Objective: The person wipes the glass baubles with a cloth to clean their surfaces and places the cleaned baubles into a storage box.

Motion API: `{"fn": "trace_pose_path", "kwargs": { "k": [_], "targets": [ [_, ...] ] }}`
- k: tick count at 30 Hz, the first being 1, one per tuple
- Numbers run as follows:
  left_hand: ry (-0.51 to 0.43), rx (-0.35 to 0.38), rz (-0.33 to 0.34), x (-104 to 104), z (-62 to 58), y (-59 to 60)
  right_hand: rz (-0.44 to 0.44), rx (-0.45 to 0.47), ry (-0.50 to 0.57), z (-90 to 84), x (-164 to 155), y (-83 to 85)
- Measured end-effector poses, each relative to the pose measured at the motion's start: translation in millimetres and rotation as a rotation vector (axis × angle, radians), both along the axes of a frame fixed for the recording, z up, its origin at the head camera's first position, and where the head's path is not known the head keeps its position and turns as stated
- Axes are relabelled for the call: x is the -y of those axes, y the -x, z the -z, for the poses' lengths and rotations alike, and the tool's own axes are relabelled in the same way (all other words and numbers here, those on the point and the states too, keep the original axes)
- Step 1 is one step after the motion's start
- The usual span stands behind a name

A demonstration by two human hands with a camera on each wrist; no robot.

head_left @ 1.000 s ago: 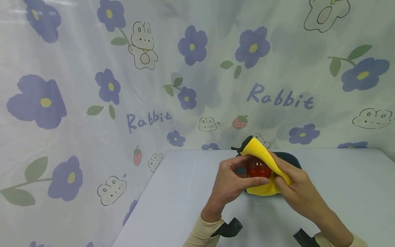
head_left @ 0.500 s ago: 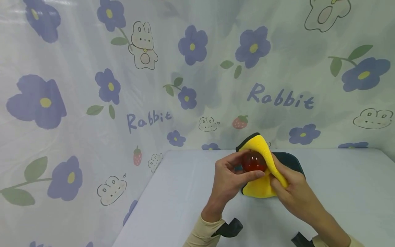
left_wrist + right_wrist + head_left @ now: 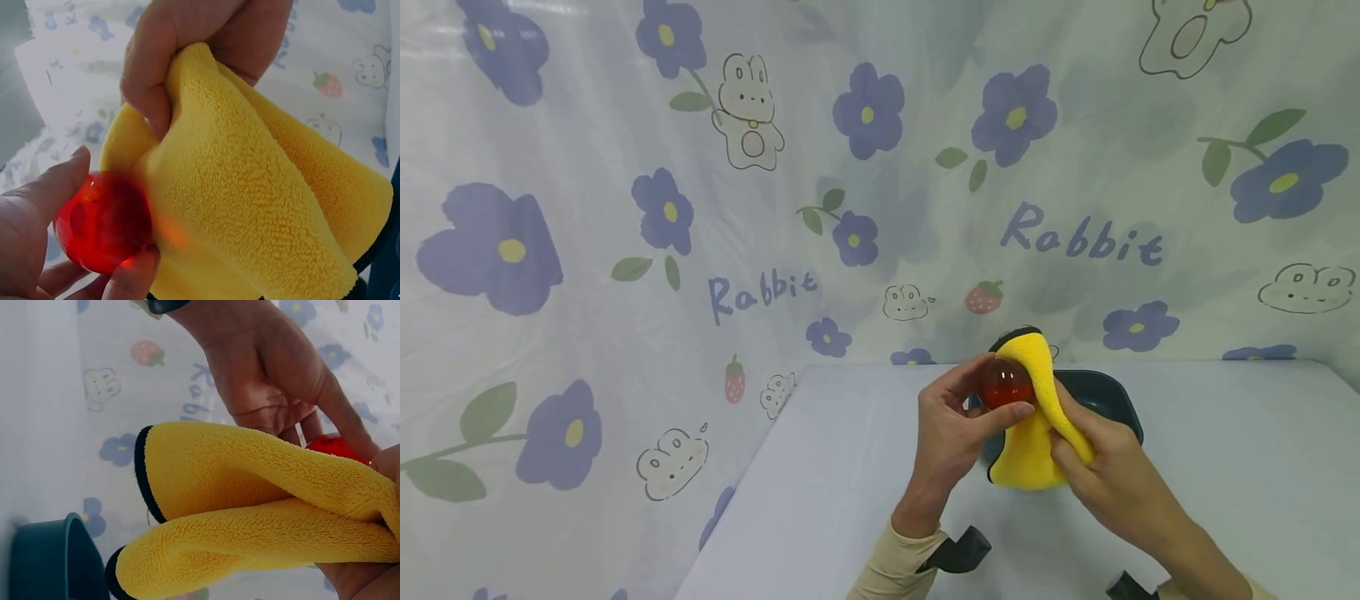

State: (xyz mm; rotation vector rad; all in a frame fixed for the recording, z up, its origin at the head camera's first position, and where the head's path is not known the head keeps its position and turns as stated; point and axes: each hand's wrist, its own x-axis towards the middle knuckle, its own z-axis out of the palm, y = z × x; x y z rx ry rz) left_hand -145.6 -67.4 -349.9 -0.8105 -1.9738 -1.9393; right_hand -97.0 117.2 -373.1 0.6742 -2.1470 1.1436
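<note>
Between thumb and fingers, my left hand holds a glossy, see-through red ball above the table. My right hand grips a yellow fleecy cloth with a dark edge, pinched in a fold against the ball's right side. In the left wrist view the cloth drapes beside the red ball and touches it. The right wrist view shows the cloth hanging in two folds, hiding most of the ball.
Behind and below the hands, a dark teal basin stands on the white table, partly hidden by the cloth. A curtain printed with flowers and rabbits hangs at the table's back and left.
Both hands, with the ball and the cloth, have shifted slightly left and the ball has risen. The cloth's upper flap has swung more upright, uncovering more of the basin.
</note>
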Motion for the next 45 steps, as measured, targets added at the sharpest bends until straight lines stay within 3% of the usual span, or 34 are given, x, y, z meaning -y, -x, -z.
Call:
{"fn": "trace_pose_path", "kwargs": {
  "k": [10,19,24,33,45],
  "targets": [
    [0.0,0.002,-0.001,1,3.0,4.5,0.039,-0.05,-0.021,-6.2,1,-4.6],
    [0.107,0.012,-0.04,2,4.5,6.7,0.051,-0.093,-0.02,-9.9,-2,-6.9],
    [0.134,0.024,-0.006,1,4.8,7.5,0.045,-0.107,-0.006,-10.7,-4,-5.4],
    [0.199,-0.017,0.009,-1,4.7,3.5,0.042,-0.128,0.008,-10.1,-7,-3.0],
    [0.285,0.021,0.029,0,2.5,-1.2,0.003,-0.176,-0.03,-5.2,-11,7.4]
  ]
}}
